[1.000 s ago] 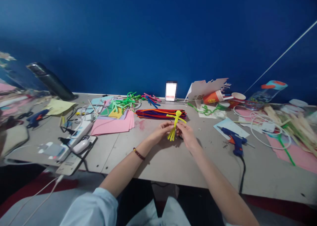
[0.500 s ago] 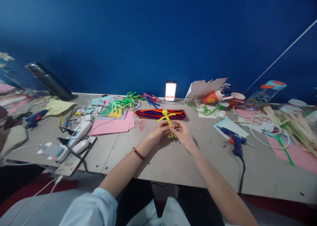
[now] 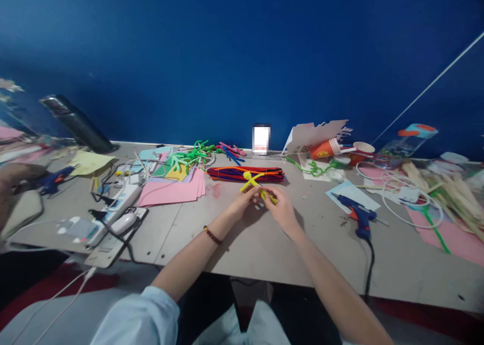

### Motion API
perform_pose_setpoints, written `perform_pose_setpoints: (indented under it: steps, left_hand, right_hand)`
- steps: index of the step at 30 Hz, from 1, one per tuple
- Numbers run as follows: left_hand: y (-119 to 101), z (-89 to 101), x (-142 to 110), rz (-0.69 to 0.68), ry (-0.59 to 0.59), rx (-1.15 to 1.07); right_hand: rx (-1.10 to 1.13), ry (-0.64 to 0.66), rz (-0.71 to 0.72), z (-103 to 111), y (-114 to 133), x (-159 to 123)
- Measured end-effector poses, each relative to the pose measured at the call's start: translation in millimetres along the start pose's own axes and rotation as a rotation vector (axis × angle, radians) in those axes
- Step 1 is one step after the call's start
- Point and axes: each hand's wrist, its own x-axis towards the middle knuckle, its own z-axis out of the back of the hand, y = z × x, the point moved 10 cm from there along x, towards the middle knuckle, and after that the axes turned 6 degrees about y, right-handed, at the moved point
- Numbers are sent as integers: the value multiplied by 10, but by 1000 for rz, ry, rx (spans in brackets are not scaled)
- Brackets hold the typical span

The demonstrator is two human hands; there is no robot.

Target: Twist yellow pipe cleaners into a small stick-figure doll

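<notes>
A yellow pipe-cleaner figure (image 3: 250,180) with a round head and thin arms is held between my hands, tilted with its head toward the upper left. My left hand (image 3: 244,203) pinches its body from the left. The fingers of my right hand (image 3: 278,204) are closed on its lower part, where the legs partly show. Just beyond the hands lies a bundle of pipe cleaners (image 3: 223,173) in red, purple and orange.
Pink paper sheets (image 3: 170,192) and green pipe-cleaner pieces (image 3: 194,154) lie to the left, near a power strip (image 3: 121,204). A blue glue gun (image 3: 357,213) rests at right. A phone (image 3: 261,139) stands at the wall. Another person's hand (image 3: 15,178) shows far left.
The yellow figure has tipped from nearly upright to a slant, its head going left and its legs right. Another person's hand has come further into view at the far left.
</notes>
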Motion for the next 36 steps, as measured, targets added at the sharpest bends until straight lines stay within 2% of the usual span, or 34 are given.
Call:
perform_pose_setpoints:
  steps: [5,16,24,36]
  left_hand:
    - [-95,71,-4,-82,-71,109]
    - [-145,71,-38,-78,-93,197]
    - [-162,-37,-67,-97,-31,211]
    - [-206,-133,-107,-71,53,289]
  right_hand:
    - [-156,8,132,-23,152,-26]
    - [-317,-22,159,19,195,-51]
    - [-456,-80,243,79,339,-77]
    - [-506,-125,412,138,518,-105]
